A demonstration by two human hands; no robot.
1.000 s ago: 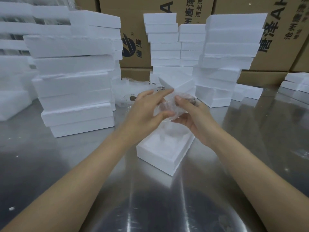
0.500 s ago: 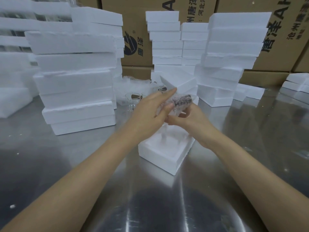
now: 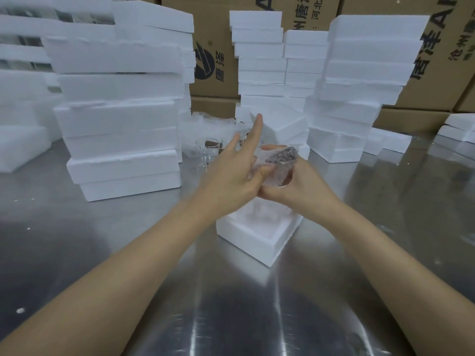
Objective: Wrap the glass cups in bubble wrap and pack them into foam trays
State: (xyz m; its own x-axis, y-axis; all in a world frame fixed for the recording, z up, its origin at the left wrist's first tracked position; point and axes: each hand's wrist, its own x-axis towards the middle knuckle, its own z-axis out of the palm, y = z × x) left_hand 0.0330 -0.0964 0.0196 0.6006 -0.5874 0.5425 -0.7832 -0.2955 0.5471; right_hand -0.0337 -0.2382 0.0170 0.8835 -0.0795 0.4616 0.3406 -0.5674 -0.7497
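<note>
Since a moment ago our left hand [image 3: 232, 176] has spread its fingers, thumb pressing the bubble-wrapped cup [image 3: 276, 167] that our right hand [image 3: 300, 186] grips above the foam tray [image 3: 259, 242], whose contents look blurred.

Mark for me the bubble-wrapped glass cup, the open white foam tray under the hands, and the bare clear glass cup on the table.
Bubble-wrapped glass cup [image 3: 279, 163], head view, on the wrapped side.
Open white foam tray [image 3: 253, 244], head view, on its near wall.
Bare clear glass cup [image 3: 207, 152], head view, on its side wall.
</note>
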